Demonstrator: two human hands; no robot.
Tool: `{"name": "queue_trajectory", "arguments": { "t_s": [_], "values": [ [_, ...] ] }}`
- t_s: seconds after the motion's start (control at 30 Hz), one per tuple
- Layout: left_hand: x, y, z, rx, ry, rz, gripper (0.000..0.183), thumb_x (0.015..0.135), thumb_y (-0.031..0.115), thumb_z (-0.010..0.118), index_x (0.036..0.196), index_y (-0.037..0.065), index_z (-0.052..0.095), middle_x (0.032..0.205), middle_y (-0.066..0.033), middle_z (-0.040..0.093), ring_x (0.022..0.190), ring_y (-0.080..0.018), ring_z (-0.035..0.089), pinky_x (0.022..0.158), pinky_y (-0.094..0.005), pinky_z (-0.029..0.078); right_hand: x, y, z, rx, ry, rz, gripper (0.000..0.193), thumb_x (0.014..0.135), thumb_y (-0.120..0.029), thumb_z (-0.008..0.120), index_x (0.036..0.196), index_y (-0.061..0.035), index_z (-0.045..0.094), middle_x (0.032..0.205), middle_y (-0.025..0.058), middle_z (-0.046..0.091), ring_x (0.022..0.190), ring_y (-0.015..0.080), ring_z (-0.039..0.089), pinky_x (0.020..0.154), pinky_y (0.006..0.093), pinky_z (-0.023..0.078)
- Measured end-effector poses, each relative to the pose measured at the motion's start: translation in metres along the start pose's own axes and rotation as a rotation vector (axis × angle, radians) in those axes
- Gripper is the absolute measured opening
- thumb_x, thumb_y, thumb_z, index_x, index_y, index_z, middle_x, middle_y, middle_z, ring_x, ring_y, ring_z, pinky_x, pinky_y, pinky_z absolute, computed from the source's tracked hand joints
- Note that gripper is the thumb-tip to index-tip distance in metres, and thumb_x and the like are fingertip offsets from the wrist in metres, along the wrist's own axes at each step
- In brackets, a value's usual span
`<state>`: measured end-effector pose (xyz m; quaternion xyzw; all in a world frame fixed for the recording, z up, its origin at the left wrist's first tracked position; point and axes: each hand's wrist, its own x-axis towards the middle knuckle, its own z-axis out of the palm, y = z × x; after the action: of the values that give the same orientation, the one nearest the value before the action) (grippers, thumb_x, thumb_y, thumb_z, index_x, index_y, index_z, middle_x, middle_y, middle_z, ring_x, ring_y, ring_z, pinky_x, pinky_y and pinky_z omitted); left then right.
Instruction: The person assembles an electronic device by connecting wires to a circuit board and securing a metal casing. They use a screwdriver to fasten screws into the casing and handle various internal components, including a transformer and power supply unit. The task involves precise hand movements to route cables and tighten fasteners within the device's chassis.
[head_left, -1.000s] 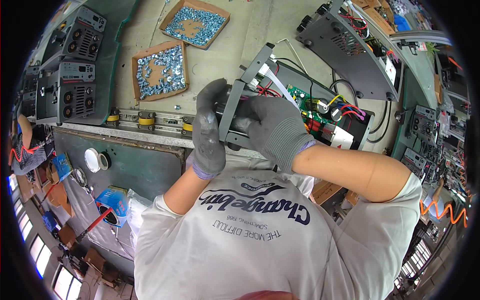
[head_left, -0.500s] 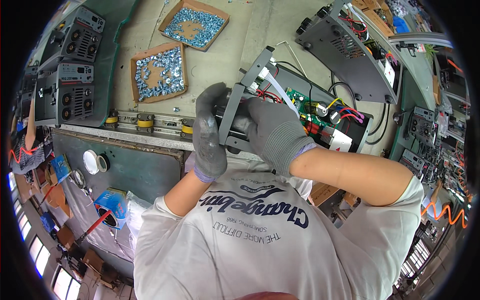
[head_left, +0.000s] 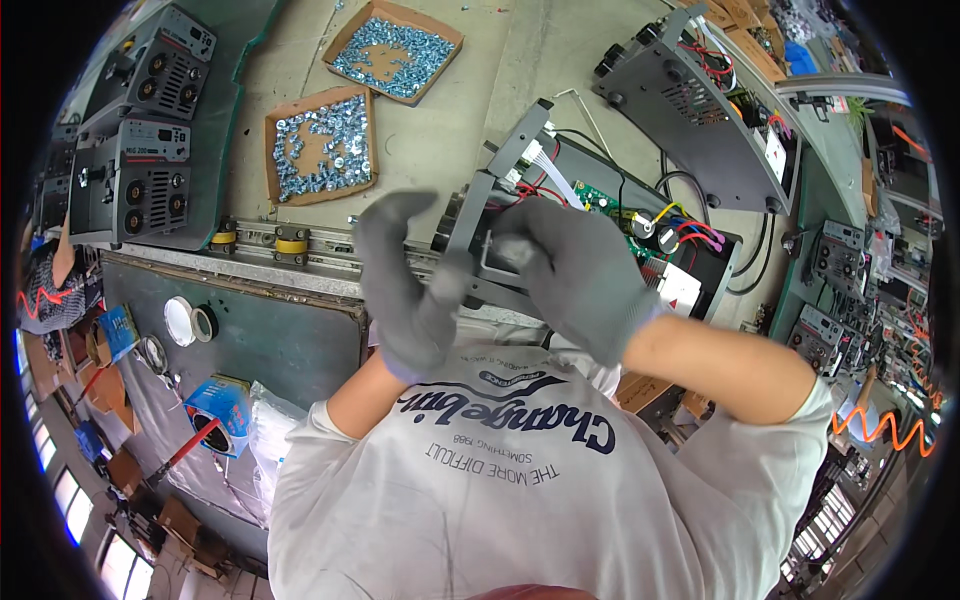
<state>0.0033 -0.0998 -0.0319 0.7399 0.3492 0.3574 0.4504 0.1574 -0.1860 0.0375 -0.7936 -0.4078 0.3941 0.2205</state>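
A dark grey welding machine (head_left: 540, 130) with its cover off lies at an angle on the bench, circuit board (head_left: 592, 196) and coloured wires exposed. My left hand (head_left: 405, 290), in a grey glove, is beside the outer face of its front panel (head_left: 470, 220). Its fingers are apart and raised, the thumb near the panel's lower part. Behind that panel is my right hand (head_left: 585, 270), also gloved, with fingers curled inward. A thin, bright, angled piece (head_left: 487, 250) shows at its fingertips; what the fingers grip is mostly hidden.
Two cardboard trays of screws, a near one (head_left: 270, 150) and a far one (head_left: 458, 50), lie at the back left. Another opened machine (head_left: 690, 110) stands at the back right. Finished machines (head_left: 150, 185) stack at the left. A metal rail (head_left: 330, 246) runs along the bench edge.
My left hand has come away from the front panel, its fingers spreading to the left and lower. My right hand has drawn back slightly toward me, and the panel's knob is now uncovered.
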Motion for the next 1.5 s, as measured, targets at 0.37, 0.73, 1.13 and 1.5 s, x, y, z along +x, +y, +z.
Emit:
{"name": "queue_trajectory", "arguments": {
  "t_s": [0.37, 0.73, 1.13, 1.5],
  "values": [
    [0.003, 0.037, -0.027, -0.078, -0.295, -0.113, 0.036, 0.082, 0.037, 0.077, 0.094, 0.004, 0.073, 0.090, -0.0088, 0.066, 0.090, -0.0268, 0.057, 0.079, -0.0375, 0.047, -0.030, -0.016, -0.001, 0.204, 0.324, -0.244, 0.020, 0.085, -0.005, 0.067, 0.105, -0.0027, 0.070, 0.089, 0.0139, 0.072, 0.076, 0.0277, 0.072, 0.067, 0.0341, 0.056],
    [0.002, 0.041, -0.032, 0.129, -0.263, 0.105, 0.035, 0.086, 0.039, 0.073, 0.096, 0.005, 0.074, 0.094, -0.0102, 0.066, 0.092, -0.0277, 0.058, 0.081, -0.0387, 0.047, -0.032, -0.016, -0.011, 0.374, 0.154, -0.152, 0.018, 0.088, -0.012, 0.069, 0.100, 0.0016, 0.072, 0.087, 0.0152, 0.073, 0.077, 0.0202, 0.072, 0.071, 0.0318, 0.055],
    [-0.002, -0.021, 0.006, -0.531, -0.335, -0.253, 0.098, 0.093, 0.080, 0.036, 0.148, -0.001, 0.041, 0.135, -0.0151, 0.054, 0.119, -0.0212, 0.056, 0.099, -0.0320, 0.045, 0.002, -0.001, -0.007, -0.015, -0.032, 0.034, 0.027, 0.089, -0.026, 0.063, 0.103, -0.0044, 0.073, 0.093, 0.0175, 0.073, 0.088, 0.0329, 0.071, 0.081, 0.0410, 0.055],
    [-0.003, -0.029, 0.011, -0.423, -0.330, -0.241, 0.108, 0.089, 0.086, 0.024, 0.150, -0.002, 0.035, 0.133, -0.0174, 0.054, 0.120, -0.0234, 0.055, 0.101, -0.0360, 0.046, 0.020, -0.002, 0.014, -0.080, -0.119, 0.149, 0.031, 0.089, -0.029, 0.063, 0.104, -0.0037, 0.072, 0.091, 0.0174, 0.072, 0.090, 0.0332, 0.070, 0.083, 0.0423, 0.054]
  ]
}}
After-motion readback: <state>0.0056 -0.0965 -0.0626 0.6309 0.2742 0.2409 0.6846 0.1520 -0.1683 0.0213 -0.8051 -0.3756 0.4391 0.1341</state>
